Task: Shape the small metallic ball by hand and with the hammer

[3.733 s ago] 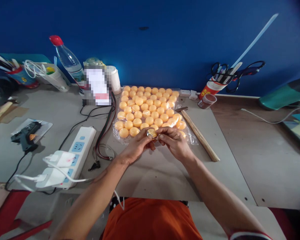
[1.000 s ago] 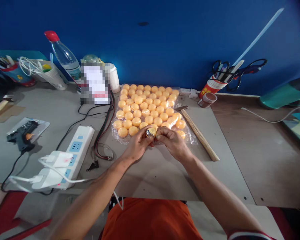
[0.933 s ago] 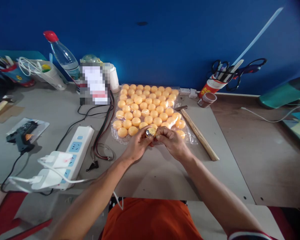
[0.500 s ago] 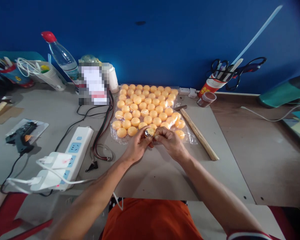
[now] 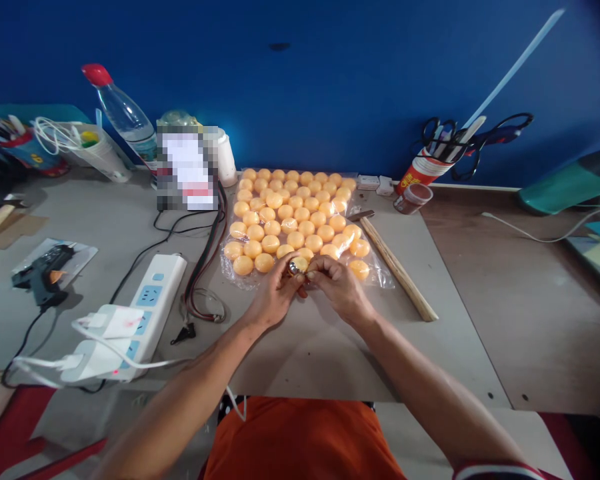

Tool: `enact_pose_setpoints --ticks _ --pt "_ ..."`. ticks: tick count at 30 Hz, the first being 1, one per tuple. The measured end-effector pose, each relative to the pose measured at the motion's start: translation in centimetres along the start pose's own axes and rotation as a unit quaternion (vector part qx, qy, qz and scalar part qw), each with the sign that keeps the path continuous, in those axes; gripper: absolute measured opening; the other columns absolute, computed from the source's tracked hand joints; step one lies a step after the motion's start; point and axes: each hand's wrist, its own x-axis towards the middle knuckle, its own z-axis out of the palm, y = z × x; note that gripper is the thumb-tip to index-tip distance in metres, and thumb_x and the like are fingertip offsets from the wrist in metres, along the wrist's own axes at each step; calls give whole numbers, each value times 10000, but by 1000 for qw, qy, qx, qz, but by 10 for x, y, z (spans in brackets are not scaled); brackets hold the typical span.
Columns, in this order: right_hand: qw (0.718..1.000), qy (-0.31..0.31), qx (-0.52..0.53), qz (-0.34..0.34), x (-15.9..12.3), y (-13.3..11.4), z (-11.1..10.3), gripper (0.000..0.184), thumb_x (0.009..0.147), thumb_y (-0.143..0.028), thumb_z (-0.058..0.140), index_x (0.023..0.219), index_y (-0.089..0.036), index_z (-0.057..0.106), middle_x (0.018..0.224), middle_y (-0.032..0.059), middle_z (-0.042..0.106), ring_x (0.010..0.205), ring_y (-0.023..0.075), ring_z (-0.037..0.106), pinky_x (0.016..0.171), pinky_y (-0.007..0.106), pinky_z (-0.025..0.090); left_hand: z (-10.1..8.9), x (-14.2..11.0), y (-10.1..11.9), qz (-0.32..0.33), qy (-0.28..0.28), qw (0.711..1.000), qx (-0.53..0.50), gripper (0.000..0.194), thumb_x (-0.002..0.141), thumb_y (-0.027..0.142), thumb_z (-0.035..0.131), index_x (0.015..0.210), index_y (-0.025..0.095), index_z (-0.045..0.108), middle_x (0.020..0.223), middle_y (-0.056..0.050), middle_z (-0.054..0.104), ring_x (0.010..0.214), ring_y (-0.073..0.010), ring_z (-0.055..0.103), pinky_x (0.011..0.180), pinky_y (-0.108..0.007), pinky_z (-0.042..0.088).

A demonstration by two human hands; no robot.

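My left hand (image 5: 276, 293) is closed around a small shiny round metal-looking piece (image 5: 299, 265), gold on top with a silvery side. At its right edge, the fingertips of my right hand (image 5: 337, 283) are pinched together; whatever lies between them is too small to make out. Both hands are close together over the near edge of a clear plastic pack (image 5: 385, 275) of several orange balls (image 5: 295, 240), which lies flat on the grey table (image 5: 325, 360). To the right of the pack rests a hammer (image 5: 400, 270) with a rough wooden handle.
On the left are a white power strip (image 5: 163, 280) with plugged-in chargers, a black glue gun (image 5: 47, 273) and loose cables (image 5: 205, 267). A bottle (image 5: 127, 117) and a blurred-out phone (image 5: 190, 167) stand behind. A red cup (image 5: 423, 170) holds scissors at the back right.
Almost nothing differs. The fingers of my right hand have shifted very slightly left against the shiny round piece, which stays in my left hand.
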Motion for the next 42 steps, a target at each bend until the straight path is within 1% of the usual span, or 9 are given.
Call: enact_pose_setpoints --ticks 6,10,17,23,26,30,35,40,42 --pt "1000 7 17 4 1 3 0 205 743 -278 729 702 -194 547 622 -35 568 550 124 570 609 330 540 0 0 -2 6 -2 1000 2 619 837 542 675 1288 153 505 682 22 619 609 -144 611 629 -276 499" --pt "998 27 56 23 2 2 -1 281 699 -256 783 719 -201 508 626 -53 567 554 126 583 588 318 526 -1 0 -3 13 -11 1000 2 623 847 539 667 1299 146 495 684 19 617 604 -139 609 628 -272 507" --pt "981 -93 160 62 5 -10 -6 402 667 -365 864 704 -211 494 634 -38 606 554 144 585 559 321 494 -1 4 -1 10 -34 998 -54 584 803 536 718 1235 181 549 910 -41 663 598 -125 608 604 -288 525" --pt "975 -75 196 80 7 -11 -10 392 610 -369 902 786 -207 591 684 -29 632 604 130 572 568 286 483 -1 2 5 -23 -39 992 -116 535 816 513 718 1214 188 570 914 -35 651 690 -136 620 656 -285 537" --pt "983 -63 159 64 6 -5 -8 417 644 -362 880 886 -208 577 722 -30 649 580 133 595 568 301 495 -1 3 4 -17 -44 994 -102 537 818 513 718 1222 193 569 873 -14 632 650 -128 620 638 -287 528" --pt "993 -34 104 45 4 -3 -6 421 680 -385 850 913 -207 549 710 -44 629 551 132 596 577 318 513 -2 3 -1 -16 -50 993 -104 565 810 505 733 1244 188 560 817 -4 629 629 -134 626 643 -298 519" --pt "997 9 71 13 4 -11 -15 329 757 -473 754 836 -194 598 686 -14 620 607 122 557 573 266 459 -4 3 2 -69 -47 975 -207 504 790 435 773 1202 198 605 954 -38 676 685 -121 643 686 -284 523" --pt "997 44 -65 -10 6 -12 -20 227 782 -390 685 745 -185 594 621 -19 588 581 113 512 567 259 414 -7 4 10 -104 -36 956 -274 395 775 344 787 1094 165 639 974 -58 711 695 -137 672 679 -290 541" --pt "995 42 -86 -12 6 -11 -17 211 780 -383 666 750 -187 592 611 -22 583 575 117 516 564 265 426 -8 5 11 -113 -31 949 -292 351 768 309 787 1050 154 650 943 -57 719 709 -153 692 677 -288 545"
